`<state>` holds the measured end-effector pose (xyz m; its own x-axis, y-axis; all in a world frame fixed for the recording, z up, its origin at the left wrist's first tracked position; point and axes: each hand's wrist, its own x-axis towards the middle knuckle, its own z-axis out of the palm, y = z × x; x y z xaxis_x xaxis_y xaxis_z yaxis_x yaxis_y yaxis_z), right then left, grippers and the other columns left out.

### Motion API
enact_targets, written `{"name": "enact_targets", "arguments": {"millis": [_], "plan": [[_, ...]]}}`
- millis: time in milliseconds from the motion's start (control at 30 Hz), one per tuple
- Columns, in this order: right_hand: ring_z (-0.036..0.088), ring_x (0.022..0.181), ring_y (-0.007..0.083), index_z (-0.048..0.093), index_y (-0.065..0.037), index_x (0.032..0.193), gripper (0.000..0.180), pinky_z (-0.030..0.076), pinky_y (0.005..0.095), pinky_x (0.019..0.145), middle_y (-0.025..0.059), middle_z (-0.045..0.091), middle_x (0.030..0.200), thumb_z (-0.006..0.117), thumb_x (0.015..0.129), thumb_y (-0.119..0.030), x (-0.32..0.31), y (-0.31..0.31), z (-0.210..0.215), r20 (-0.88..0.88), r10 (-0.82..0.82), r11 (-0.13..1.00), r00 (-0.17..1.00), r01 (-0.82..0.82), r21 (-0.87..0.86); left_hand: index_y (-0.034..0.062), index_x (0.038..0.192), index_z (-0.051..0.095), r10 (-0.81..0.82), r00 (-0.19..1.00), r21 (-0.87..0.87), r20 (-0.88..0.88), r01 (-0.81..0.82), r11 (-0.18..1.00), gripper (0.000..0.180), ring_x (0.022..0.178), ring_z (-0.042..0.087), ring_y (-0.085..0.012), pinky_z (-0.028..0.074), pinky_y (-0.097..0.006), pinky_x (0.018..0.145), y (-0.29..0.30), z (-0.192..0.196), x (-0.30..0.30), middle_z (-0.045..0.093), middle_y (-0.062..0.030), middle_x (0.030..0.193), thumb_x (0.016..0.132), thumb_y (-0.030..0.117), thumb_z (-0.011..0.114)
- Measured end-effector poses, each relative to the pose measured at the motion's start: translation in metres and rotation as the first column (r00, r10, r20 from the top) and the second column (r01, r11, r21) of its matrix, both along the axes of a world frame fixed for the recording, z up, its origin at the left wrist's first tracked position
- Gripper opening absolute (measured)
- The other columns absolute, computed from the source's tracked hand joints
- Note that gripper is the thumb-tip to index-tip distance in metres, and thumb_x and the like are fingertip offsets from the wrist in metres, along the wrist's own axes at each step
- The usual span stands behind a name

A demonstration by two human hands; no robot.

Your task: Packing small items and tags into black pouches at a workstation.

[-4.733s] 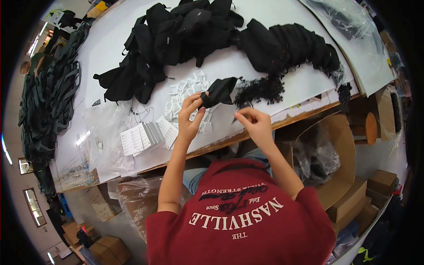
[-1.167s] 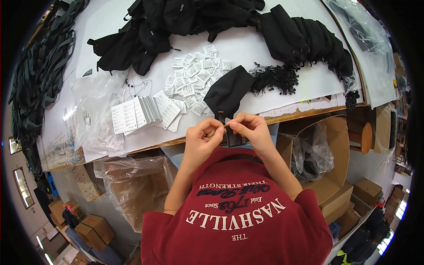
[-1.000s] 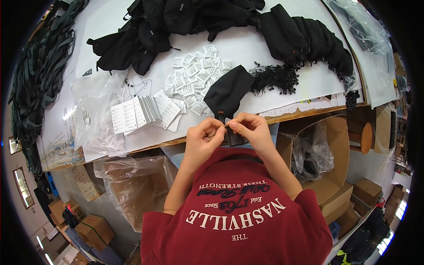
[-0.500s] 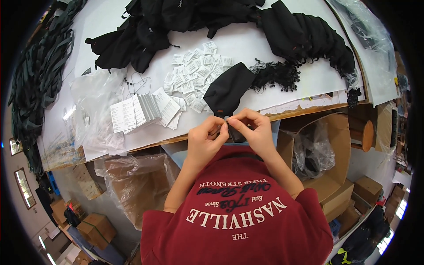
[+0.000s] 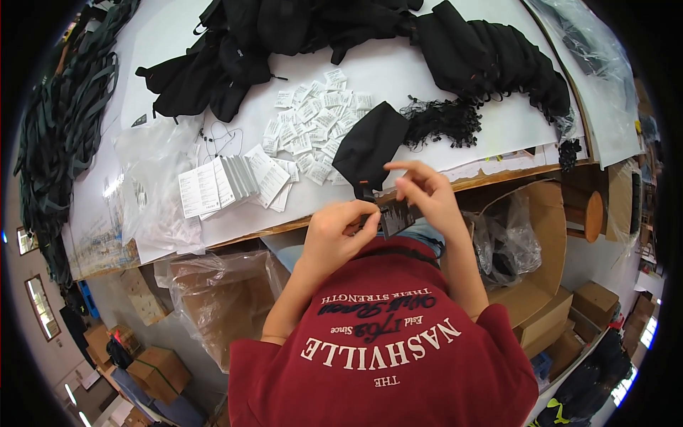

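A black fabric pouch (image 5: pixel 371 146) lies at the table's front edge, a small orange mark near its lower end. Just below that end, my left hand (image 5: pixel 340 231) is closed in a pinch at the upper corner of a dark hang tag (image 5: pixel 398 218). Its fingertips hide the exact point of grip and any string there. To the right of the tag, my right hand (image 5: pixel 430 198) is open, fingers apart, the index stretched toward the pouch. Left of the pouch, several small white printed labels (image 5: pixel 313 117) lie in a heap. A black tangle of tag strings (image 5: pixel 445 122) sits to its right.
Stacked white cards (image 5: pixel 217 183) and clear plastic bags (image 5: pixel 160 181) lie left on the table (image 5: pixel 398 67). Black pouches (image 5: pixel 491 60) fill its far side, and dark straps (image 5: pixel 64 135) hang at far left. Below the front edge stand an open cardboard box (image 5: pixel 537 285) and a plastic-lined box (image 5: pixel 220 292).
My right hand has let go of the pinch, opened, and moved up and right. My left hand stays pinched. The hang tag now shows more fully between the hands.
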<state>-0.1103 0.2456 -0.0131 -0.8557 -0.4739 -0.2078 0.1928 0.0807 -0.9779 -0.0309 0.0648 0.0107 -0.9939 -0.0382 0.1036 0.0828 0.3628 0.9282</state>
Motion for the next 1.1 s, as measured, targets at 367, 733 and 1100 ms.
{"name": "enact_targets", "arguments": {"millis": [367,733,1100], "plan": [[0.061,0.067,0.0114,0.054,-0.001,0.120,0.034,0.047,0.0217,0.056,0.0094,0.063,0.095,0.049,0.097,-0.025,-0.019,0.020,-0.093,0.607,0.086,0.942,0.790,0.134,-0.308,0.0082,0.081,0.067,-0.444,0.880,0.063,-0.169,0.459,0.886,0.010,0.086,0.053,-0.0219,0.042,-0.033,0.080,0.026,0.001,0.002,0.060,-0.0021,0.089,0.072,0.008,0.072],[0.063,0.094,0.0128,0.056,0.002,0.118,0.028,0.052,0.0265,0.081,0.0081,0.064,0.108,0.047,0.096,-0.014,-0.013,0.011,-0.076,0.574,0.017,0.881,0.818,0.260,-0.396,0.0136,0.087,0.068,-0.334,0.897,-0.407,-0.289,0.200,0.891,0.016,0.105,0.054,-0.0220,0.038,-0.045,0.096,0.013,0.061,-0.002,0.061,-0.0016,0.097,0.073,0.020,0.075],[0.062,0.092,0.0106,0.054,0.002,0.123,0.034,0.051,0.0235,0.079,0.0077,0.064,0.109,0.049,0.094,-0.016,-0.002,0.013,-0.048,0.516,-0.138,0.936,0.846,0.281,-0.210,0.0297,0.119,0.039,0.160,0.303,-0.006,-0.939,-0.480,0.877,0.029,0.078,0.060,-0.0107,0.033,-0.038,0.083,0.035,0.125,-0.008,0.064,0.0067,0.079,0.093,0.017,0.045]]}}
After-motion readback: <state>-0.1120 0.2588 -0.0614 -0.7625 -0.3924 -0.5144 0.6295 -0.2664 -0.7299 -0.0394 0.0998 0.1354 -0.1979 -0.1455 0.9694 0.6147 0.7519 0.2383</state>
